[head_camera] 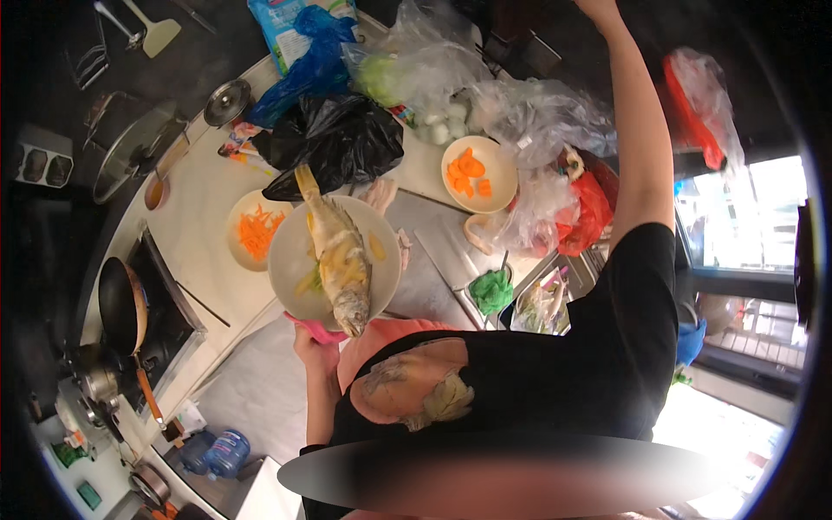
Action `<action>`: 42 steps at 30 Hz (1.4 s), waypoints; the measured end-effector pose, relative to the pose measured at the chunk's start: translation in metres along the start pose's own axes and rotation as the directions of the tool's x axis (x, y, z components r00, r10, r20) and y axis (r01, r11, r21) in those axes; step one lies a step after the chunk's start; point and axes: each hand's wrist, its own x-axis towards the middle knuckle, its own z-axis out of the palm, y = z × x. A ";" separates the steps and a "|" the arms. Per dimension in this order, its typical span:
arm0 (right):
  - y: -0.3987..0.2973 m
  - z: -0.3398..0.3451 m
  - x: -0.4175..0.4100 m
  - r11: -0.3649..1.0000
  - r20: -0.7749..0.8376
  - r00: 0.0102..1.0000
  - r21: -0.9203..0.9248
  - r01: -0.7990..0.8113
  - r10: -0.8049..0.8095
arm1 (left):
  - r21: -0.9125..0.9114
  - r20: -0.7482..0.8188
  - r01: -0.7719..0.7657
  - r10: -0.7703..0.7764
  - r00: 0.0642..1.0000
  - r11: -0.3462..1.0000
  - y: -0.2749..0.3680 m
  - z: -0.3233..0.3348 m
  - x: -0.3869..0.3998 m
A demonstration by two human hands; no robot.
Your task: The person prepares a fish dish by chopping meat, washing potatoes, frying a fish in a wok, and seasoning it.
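My left hand [316, 349] grips the near rim of a white plate [383, 286] through a pink cloth [317, 329]. On the plate lies a whole fish [339, 260], its tail over the far rim and its head at the near rim, with yellowish slices and a bit of green around it. My right arm is stretched up and away to the top of the picture, where my right hand [595, 6] is cut off by the edge; its fingers are not visible. Just left of the plate is a bowl of shredded carrot [259, 234], partly covered by it.
A plate of carrot pieces [480, 203] stands farther back, beside clear plastic bags [546, 117] and a red bag [588, 214]. A black bag [338, 136] lies behind the fish. At left are a frying pan [123, 305] and a hob [156, 351]; a green cloth [491, 292] is near the sink.
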 end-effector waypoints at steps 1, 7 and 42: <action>-0.011 -0.005 -0.026 1.000 -0.015 1.000 -0.004 -0.014 0.014 | 0.014 0.012 0.010 -0.010 1.000 1.000 0.005 0.000 -0.003; -0.138 -0.046 -0.280 0.812 -0.154 0.889 0.494 -0.309 0.432 | 0.100 0.179 0.080 -0.097 0.979 0.992 0.021 -0.019 -0.014; -0.391 -0.114 -0.984 0.275 -0.016 0.423 0.781 -0.561 0.906 | 0.657 0.190 0.582 -0.852 0.488 0.480 -0.349 -0.055 -0.213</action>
